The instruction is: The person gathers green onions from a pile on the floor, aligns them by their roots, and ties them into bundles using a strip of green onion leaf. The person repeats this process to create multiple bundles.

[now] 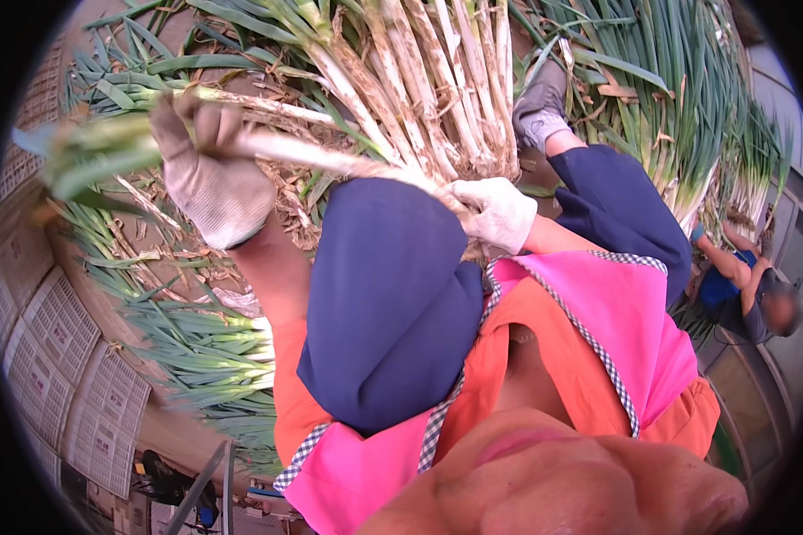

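Observation:
A long green onion (348, 162) slants across my raised knee, its pale shank to the right and its green leaves (100, 150) blurred at the left. My left hand (207, 167), in a soiled white knit glove, is around the upper shank near the leaves. The lower end, by the roots, is in my right hand (498, 212), also gloved; its fingers partly hide that end. Just beyond my hands lies a heap of soil-stained green onions (408, 80), roots towards me. Another unpeeled green onion (268, 103) rests behind my left hand.
Dry peeled skins (291, 200) litter the ground. Cleaned green onions (241, 358) are piled at my left, and upright bunches (662, 87) stand at the right beyond my shoe (542, 100). Plastic crates (60, 341) are stacked far left. Another person (743, 287) crouches at the right.

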`<state>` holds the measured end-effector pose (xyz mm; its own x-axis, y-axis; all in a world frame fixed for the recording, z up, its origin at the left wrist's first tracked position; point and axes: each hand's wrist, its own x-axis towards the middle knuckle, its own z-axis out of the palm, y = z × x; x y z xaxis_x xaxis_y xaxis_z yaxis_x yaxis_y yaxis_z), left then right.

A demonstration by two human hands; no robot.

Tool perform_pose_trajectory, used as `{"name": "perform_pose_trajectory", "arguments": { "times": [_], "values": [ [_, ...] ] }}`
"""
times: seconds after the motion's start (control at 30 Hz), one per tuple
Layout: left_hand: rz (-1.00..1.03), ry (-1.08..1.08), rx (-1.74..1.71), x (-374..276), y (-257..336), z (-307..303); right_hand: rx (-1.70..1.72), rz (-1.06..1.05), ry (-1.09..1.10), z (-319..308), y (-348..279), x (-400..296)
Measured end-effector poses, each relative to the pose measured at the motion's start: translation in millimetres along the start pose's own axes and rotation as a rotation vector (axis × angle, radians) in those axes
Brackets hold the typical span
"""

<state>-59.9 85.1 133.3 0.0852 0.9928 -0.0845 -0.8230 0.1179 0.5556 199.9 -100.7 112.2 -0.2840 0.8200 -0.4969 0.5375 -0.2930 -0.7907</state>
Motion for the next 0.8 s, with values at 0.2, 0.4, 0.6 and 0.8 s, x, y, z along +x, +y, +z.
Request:
{"name": "perform_pose_trajectory", "arguments": {
  "times": [0.2,0.4,0.6,0.8],
  "values": [
    [0.232,-0.203,0.576,23,-95,72,0.775,0.390,0.170,3,-8,-20],
    [0.903,-0.986,1.835,38,-176,22,1.191,0.646,0.020,-23,38,8],
    [0.688,-1.075,1.855,45,-204,8,-0.601,0.757,-0.615,1,95,-71],
    [0.829,-0.768,1.906,30,-161,-7,-0.815,0.681,-0.524,19,95,-79]
  ]
}}
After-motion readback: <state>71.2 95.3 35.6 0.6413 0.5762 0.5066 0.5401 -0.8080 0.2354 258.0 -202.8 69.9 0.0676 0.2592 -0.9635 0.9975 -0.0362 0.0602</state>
